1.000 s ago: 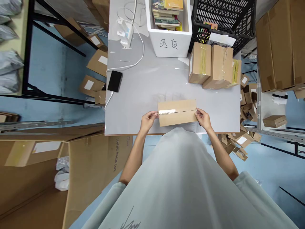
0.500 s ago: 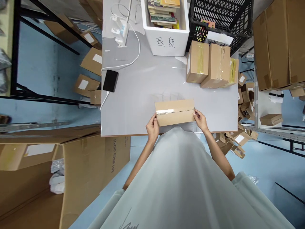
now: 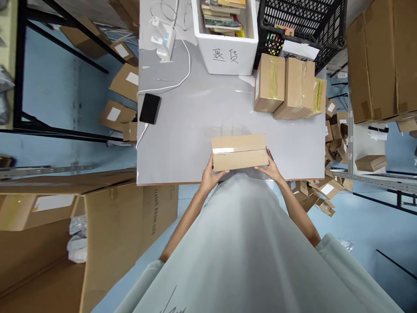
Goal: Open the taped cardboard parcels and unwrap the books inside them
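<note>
A long brown cardboard box (image 3: 240,153) with shiny tape along its top seam is between my two hands at the front of the grey table (image 3: 182,143). My left hand (image 3: 211,174) grips its left end, the thumb along the near side and the fingers up the end face. At the opposite end my right hand (image 3: 270,167) holds on in the same way, its thumb under the near edge. Parts of the fingers on both hands are hidden behind the box.
Several taped cartons (image 3: 295,89) stand at the table's back right, before a black plastic crate (image 3: 302,21). A white bin (image 3: 228,54) holds books. To the left lie a black phone (image 3: 150,108) on a cable and a power strip (image 3: 167,41). A large open carton (image 3: 114,234) stands lower left.
Both thumbs have shifted from the box's ends to its near lower edge, and my hands now cup it from the sides. The box has moved very slightly.
</note>
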Action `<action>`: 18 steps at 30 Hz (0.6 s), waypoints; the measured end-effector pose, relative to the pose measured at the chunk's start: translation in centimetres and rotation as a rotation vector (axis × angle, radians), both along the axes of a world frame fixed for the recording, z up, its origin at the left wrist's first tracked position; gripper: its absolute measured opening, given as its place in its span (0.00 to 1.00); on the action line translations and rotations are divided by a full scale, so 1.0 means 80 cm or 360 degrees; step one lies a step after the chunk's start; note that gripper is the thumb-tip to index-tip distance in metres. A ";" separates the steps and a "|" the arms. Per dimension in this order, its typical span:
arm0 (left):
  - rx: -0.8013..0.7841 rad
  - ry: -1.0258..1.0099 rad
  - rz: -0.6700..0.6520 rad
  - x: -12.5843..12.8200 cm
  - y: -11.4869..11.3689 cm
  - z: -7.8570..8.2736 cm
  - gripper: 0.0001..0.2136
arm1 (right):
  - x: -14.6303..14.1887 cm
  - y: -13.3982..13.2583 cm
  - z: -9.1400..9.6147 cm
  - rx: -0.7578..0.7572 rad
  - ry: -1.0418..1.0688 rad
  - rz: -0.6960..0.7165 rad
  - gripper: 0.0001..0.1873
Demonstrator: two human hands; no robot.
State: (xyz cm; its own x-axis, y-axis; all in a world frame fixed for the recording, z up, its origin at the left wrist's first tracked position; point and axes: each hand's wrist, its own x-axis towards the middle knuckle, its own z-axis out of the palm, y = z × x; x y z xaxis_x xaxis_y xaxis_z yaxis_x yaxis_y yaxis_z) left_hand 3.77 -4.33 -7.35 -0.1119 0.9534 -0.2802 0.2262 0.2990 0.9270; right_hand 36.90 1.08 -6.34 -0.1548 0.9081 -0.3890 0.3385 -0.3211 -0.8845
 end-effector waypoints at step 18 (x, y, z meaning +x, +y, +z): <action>-0.0288 -0.0266 0.0314 -0.036 0.124 -0.022 0.25 | -0.030 0.058 -0.013 0.0125 -0.0371 -0.0052 0.41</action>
State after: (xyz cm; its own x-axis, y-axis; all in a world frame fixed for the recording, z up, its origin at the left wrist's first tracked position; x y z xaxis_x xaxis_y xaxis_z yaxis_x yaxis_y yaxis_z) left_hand 0.91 5.55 -9.13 -0.2280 0.8507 -0.4737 -0.0037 0.4857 0.8741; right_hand 34.53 5.73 -7.39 -0.0397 0.9401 -0.3386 0.5268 -0.2682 -0.8065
